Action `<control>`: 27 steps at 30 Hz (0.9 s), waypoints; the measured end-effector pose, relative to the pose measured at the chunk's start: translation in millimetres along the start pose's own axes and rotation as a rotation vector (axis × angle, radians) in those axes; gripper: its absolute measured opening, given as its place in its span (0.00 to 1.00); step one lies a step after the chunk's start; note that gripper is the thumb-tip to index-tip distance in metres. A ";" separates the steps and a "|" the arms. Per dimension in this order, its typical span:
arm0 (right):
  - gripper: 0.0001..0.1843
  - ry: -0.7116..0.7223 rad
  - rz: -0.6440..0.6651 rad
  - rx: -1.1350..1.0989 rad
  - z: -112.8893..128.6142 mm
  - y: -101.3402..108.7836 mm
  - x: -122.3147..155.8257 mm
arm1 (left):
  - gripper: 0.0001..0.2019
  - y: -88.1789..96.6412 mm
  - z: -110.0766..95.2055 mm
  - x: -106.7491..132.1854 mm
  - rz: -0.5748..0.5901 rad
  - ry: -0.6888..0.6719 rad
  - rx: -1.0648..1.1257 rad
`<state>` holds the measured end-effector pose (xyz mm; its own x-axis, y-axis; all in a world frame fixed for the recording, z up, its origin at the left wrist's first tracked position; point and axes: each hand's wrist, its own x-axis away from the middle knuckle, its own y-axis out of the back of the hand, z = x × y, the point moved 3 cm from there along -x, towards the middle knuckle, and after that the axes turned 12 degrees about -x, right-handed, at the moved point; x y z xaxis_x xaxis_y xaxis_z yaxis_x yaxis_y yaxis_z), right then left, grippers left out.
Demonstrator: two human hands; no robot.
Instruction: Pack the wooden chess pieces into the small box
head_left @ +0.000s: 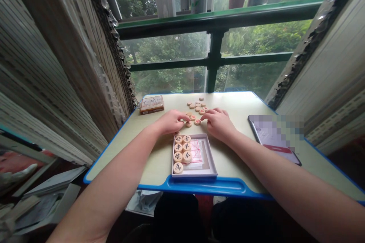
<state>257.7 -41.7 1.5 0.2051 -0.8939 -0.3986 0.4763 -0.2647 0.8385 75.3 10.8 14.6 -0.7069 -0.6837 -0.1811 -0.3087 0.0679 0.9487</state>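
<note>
My left hand (172, 121) reaches over the loose xiangqi pieces, index finger stretched out to the edge of a round wooden piece (188, 124). Its thumb is lower, apart from the index finger. On the other side, my right hand (218, 123) points its index finger at a red-marked piece (197, 122), with the fingertip at its rim. More loose pieces (192, 106) lie scattered beyond my hands. Below them, a shallow white box (214, 174) holds several black-marked pieces (178, 156) in two columns at its left, beside a folded sheet with red lines (196, 152).
All this rests on a pale, blue-edged table (122, 155). A brown printed box lid (152, 104) lies at the back left. To the right lies a phone (273, 140). Curtains (51, 45) flank the table, and a green-framed window (215, 53) stands behind it.
</note>
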 end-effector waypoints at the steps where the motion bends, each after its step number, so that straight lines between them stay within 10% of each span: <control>1: 0.18 -0.021 -0.007 0.000 -0.1 0.6 0.0 | 0.19 -0.6 0.6 -0.2 0.003 0.007 0.016; 27: 0.14 -0.068 -0.035 -0.101 -0.3 0.2 -3.3 | 0.15 0.5 7.3 2.6 0.008 0.010 -0.115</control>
<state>257.4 -38.8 2.9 0.1304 -0.9081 -0.3980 0.5667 -0.2611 0.7815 68.6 14.4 12.8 -0.7022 -0.6910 -0.1715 -0.2278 -0.0101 0.9737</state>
